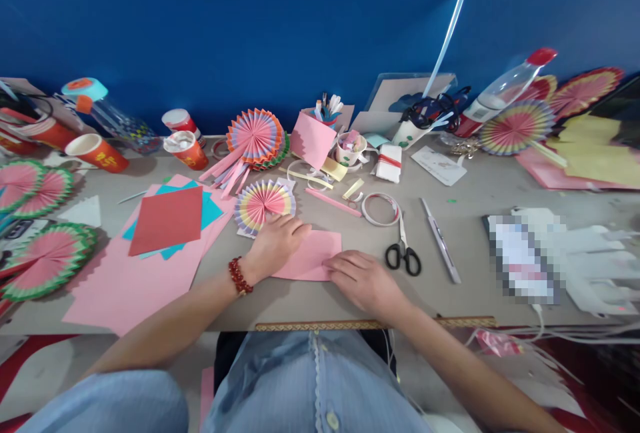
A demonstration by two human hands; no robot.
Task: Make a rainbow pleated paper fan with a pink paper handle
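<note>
A small pink paper sheet [315, 251] lies flat on the grey table [465, 299] right in front of me. My left hand [277, 241], with a red bead bracelet at the wrist, rests on the sheet's upper left part, fingers curled down against it. My right hand [361, 277] presses its fingertips on the sheet's lower right edge. A folded rainbow paper fan [264, 203] lies just beyond my left hand.
Black-handled scissors [403, 253] and a grey craft knife [441, 241] lie right of the sheet. A stack of pink, teal and red paper [167, 219] sits to the left. Paper fans, red cups [96, 151], bottles and a tape roll [381, 209] crowd the back.
</note>
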